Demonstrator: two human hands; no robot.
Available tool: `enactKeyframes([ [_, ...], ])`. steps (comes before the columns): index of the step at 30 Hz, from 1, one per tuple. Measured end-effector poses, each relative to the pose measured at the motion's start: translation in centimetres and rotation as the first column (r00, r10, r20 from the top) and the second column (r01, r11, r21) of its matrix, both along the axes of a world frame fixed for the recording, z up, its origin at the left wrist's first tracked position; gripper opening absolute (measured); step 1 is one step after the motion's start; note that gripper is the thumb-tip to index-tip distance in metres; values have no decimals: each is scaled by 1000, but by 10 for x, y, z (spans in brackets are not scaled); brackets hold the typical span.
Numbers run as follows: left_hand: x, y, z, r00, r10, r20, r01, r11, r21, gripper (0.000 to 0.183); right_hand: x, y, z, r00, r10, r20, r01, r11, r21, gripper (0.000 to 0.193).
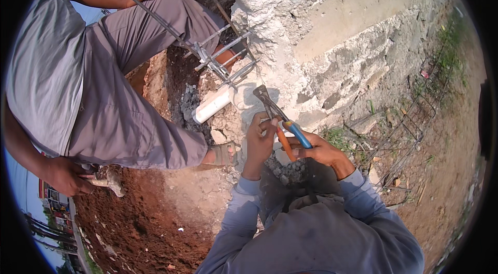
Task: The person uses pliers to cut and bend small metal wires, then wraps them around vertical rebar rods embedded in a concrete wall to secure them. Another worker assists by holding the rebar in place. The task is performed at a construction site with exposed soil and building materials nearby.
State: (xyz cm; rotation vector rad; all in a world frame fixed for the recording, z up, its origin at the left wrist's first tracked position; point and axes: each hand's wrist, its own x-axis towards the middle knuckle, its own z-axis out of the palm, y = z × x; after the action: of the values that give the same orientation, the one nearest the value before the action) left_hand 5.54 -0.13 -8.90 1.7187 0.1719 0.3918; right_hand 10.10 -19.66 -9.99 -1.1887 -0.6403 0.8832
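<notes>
My right hand (327, 152) is wrapped round a pair of pincers (265, 96) with one blue and one orange handle. The handles stand apart, and the dark jaws point up toward the broken masonry. Close against the handles, the fingers of my left hand (257, 142) are curled in a pinch. Whatever may be between them is too small to tell. Beyond the jaws is a small cage of steel bars and stirrups (223, 59), with thin wire near its right end. A white pipe (212, 105) pokes out of the masonry just left of the pincers.
At the left, a co-worker (129, 103) holds a hammer (111, 181) low in one hand; their sandalled foot (224, 153) is near my left hand. A rough concrete wall (358, 30) rises ahead. Long bars slant upward, and thin rods (404, 134) lie at the right.
</notes>
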Motion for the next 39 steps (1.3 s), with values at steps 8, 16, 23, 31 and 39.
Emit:
enactKeyframes([
  [8,-16,-21,20,990,-108,95,115,991,-70,38,-14,33,36,711,-527,466,558,826,82,29],
  [16,-38,0,-12,991,-8,-134,-1,998,-66,40,-1,46,47,631,-488,603,596,802,25,28],
  [23,-34,-12,-23,991,22,-134,-42,988,-146,44,4,36,18,701,-339,627,492,867,-81,29],
  [31,-79,-1,-122,942,122,-313,-329,526,-784,38,-84,23,-106,591,-169,789,323,946,-40,53],
  [39,-142,51,-160,774,144,-616,-596,493,-634,40,-9,-113,-303,670,-694,263,638,357,-682,29],
])
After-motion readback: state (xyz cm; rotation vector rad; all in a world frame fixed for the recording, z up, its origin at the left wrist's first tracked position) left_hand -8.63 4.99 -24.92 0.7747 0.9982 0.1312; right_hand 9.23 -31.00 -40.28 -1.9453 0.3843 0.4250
